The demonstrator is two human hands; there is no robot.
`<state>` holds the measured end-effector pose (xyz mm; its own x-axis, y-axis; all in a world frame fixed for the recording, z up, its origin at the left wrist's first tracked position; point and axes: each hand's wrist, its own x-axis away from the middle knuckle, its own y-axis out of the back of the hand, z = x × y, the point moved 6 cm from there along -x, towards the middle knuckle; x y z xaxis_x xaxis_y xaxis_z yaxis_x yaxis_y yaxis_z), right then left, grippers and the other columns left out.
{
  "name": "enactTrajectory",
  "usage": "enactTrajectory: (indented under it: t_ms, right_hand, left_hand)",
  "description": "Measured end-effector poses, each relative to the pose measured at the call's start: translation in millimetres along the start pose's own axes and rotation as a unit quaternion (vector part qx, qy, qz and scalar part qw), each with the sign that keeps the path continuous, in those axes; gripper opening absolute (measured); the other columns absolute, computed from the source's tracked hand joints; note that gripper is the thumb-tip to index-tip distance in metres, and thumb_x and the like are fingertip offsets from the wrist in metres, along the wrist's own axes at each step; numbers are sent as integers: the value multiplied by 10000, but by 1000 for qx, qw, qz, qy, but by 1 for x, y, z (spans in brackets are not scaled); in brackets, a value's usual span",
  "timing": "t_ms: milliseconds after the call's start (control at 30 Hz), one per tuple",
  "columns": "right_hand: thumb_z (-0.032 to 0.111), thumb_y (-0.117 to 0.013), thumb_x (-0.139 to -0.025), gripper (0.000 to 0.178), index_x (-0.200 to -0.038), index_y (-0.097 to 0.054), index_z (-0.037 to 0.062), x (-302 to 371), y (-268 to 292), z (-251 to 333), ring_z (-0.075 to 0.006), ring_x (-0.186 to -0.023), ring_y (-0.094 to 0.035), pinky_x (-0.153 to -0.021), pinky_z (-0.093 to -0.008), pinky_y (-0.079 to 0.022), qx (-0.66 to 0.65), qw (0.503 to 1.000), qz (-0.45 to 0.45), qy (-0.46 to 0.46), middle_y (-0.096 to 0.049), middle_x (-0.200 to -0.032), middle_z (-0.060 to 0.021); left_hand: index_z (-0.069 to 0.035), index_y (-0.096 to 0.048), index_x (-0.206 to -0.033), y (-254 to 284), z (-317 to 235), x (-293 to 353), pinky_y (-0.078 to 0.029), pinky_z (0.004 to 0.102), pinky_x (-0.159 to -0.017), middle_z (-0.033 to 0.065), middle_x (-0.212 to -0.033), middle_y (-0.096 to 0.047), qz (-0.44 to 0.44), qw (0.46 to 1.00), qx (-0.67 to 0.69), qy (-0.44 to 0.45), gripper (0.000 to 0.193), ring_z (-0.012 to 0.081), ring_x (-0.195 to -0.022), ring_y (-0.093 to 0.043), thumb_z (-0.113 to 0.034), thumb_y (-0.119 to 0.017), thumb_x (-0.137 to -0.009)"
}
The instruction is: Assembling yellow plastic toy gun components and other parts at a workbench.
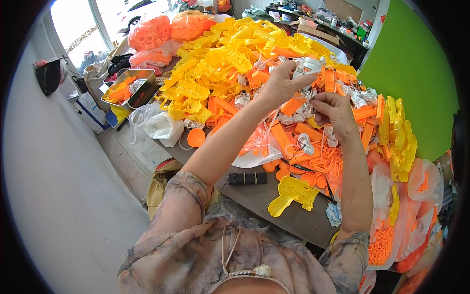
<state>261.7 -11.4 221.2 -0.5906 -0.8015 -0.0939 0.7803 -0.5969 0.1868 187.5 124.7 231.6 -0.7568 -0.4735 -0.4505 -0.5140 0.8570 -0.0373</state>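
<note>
Above the pile, my left hand grips a white and clear round plastic part between thumb and fingers. Just below it, the fingers of my right hand are pinched together at thin dark wires that hang from this part. Exactly what sits between those right fingertips is too small to make out beyond the wires. Under both hands lie orange plastic pieces and more white parts. A yellow gun-shaped shell half rests by the table's near edge, with a black cylindrical bundle to its left.
Yellow shells heap up across the far table. An orange cup and white plastic bag are at its left edge, near a metal tin. Bags of orange parts stand at right, below a green panel.
</note>
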Motion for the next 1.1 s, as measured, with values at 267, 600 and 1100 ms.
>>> enactTrajectory:
  t_ms: [267, 600, 1100]
  right_hand:
    - [113, -643, -809, 124, -846, -633, -4, -11, 6, 0, -78, -586, -528, -528, -234, -424, 142, 990, 24, 9, -603, -710, -17]
    - [135, -635, -789, 165, -768, -594, -24, -7, 29, 6, -88, -468, -452, -424, -256, -346, 250, 968, 1, 15, -530, -607, -30]
    - [147, -591, -857, 144, -800, -604, 15, 43, 77, -20, -101, -470, -516, -428, -246, -413, 44, 984, -167, 45, -561, -601, -29]
  left_hand:
    - [-2, -606, -878, -7, 2, -21, -397, 232, -539, -1, -711, -586, 45, 979, -191, -57, 353, 49, -628, -496, -320, -734, -791]
    - [6, -558, -743, -42, -10, -31, -400, 309, -544, 57, -645, -511, 77, 966, -229, -95, 515, 121, -619, -467, -456, -775, -680]
    - [-11, -514, -934, -81, -24, 1, -383, 342, -510, 84, -632, -488, 159, 946, -229, -166, 385, 172, -564, -450, -334, -696, -828]
